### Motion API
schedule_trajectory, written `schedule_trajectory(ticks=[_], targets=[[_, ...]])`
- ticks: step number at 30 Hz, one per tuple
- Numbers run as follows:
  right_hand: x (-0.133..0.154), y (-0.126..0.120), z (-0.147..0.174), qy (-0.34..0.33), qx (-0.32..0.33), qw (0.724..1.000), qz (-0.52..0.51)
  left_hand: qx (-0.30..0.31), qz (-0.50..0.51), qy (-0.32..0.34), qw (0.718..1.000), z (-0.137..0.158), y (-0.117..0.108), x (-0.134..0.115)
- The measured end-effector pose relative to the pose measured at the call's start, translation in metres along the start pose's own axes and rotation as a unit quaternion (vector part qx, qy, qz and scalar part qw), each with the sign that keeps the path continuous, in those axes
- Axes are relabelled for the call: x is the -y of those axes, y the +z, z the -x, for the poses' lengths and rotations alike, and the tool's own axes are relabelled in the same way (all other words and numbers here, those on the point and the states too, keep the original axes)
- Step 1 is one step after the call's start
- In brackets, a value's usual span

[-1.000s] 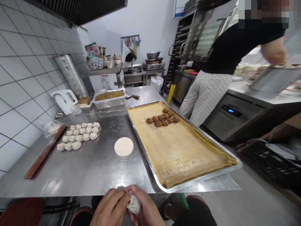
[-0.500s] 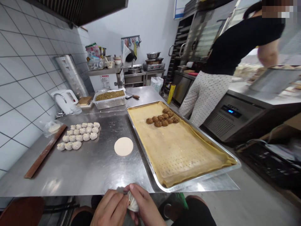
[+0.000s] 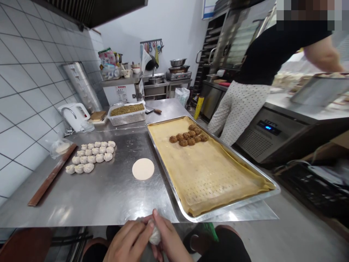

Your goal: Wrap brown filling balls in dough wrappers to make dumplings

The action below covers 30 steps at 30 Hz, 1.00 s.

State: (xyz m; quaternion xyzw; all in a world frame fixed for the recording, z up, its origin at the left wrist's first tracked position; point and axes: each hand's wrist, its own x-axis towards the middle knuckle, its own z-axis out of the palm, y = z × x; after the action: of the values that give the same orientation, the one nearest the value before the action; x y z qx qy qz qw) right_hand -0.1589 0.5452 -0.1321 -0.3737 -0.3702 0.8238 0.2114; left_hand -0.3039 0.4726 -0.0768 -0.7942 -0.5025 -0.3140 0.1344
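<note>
While both hands stay together at the near edge of the table (image 3: 103, 198), their fingers clamped on one small dumpling (image 3: 155, 237), the grip has changed slightly. A digit of the left hand (image 3: 127, 240) now reaches over the top of the dough, where an opening showed half a second ago. The right hand (image 3: 171, 237) cups the far side, thumb pointing up. Less of the dumpling is visible than before, only its pale lower part between the fingers; whether the top is sealed I cannot tell. My judgement is that the dough is being pinched closed and is a little further along.

Just beyond the hands, a round wrapper (image 3: 143, 169) lies flat and unfilled on the table, unmoved. To its left, the rows of shaped dumplings (image 3: 92, 159) have gained none, so the held piece has not joined them; the nearest row has three. A wooden strip (image 3: 53, 175) lies to their left. On the right, the cluster of brown filling balls (image 3: 191, 141) sits unchanged toward the far end of the lined tray (image 3: 234, 205). Farther off, a co-worker's arm (image 3: 323, 54) has stretched out toward a metal pot (image 3: 313, 92), apart from this work.
</note>
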Motion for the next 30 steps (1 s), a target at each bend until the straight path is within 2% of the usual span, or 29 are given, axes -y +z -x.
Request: schedule_trajectory(ticks=[4, 9, 11, 15, 19, 23, 27, 30], targets=[[0.001, -0.003, 0.003, 0.008, 0.020, 0.999, -0.035, 0.000, -0.009, -0.004, 1.000, 0.000, 0.000, 0.001], [0.004, 0.000, 0.001, -0.017, 0.004, 1.000, 0.023, 0.007, -0.022, 0.013, 1.000, -0.001, 0.002, -0.001], [0.006, 0.000, 0.003, 0.001, 0.021, 1.000, -0.003, 0.011, -0.036, 0.021, 0.999, -0.001, 0.001, -0.002], [0.007, -0.003, 0.006, 0.015, 0.049, 0.996, -0.074, 0.020, -0.041, -0.011, 0.999, 0.003, -0.001, -0.003], [0.007, -0.004, 0.001, -0.011, 0.021, 1.000, 0.005, 0.027, -0.038, -0.003, 0.999, 0.005, 0.001, -0.003], [0.010, -0.003, -0.001, 0.013, 0.035, 0.999, 0.025, 0.047, -0.027, 0.010, 0.998, 0.004, 0.001, 0.000], [0.011, -0.002, -0.003, 0.002, -0.003, 1.000, 0.029, 0.045, -0.028, -0.021, 0.998, 0.010, 0.006, 0.002], [0.008, 0.000, -0.008, -0.017, -0.016, 0.999, 0.029, 0.044, 0.021, -0.077, 0.996, 0.023, 0.017, 0.003]])
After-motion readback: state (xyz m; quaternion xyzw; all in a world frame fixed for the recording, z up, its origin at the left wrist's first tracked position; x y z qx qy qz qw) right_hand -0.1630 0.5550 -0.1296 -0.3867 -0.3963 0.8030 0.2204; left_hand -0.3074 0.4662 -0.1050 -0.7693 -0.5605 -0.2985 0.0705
